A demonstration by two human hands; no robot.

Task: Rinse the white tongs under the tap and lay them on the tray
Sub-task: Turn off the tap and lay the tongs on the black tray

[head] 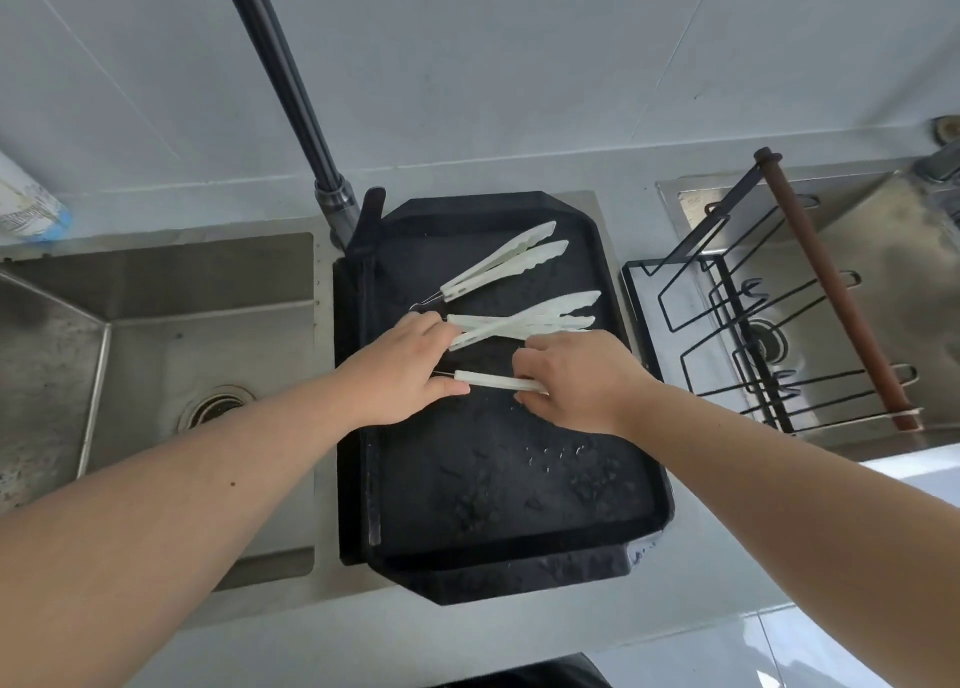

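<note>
Tongs, white, held by left hand and right hand over tray — laying step; next, release beside 2 pairs already laid.

Tap spout cut off at top edge, nearest tongs tips hidden under right hand

A: where are the hands rn?

B: both arms bare, reaching fwd from the bottom corners, converging mid-frame. Left hand palm down, thumb pointing right w/ its tip pressed on a thin white bar, fingers curled over more of them.

A: and the right?

B: right hand also palm down, back of hand up, fingers curled under, pinching the same bar's other end. Hands near, not touching.
</note>
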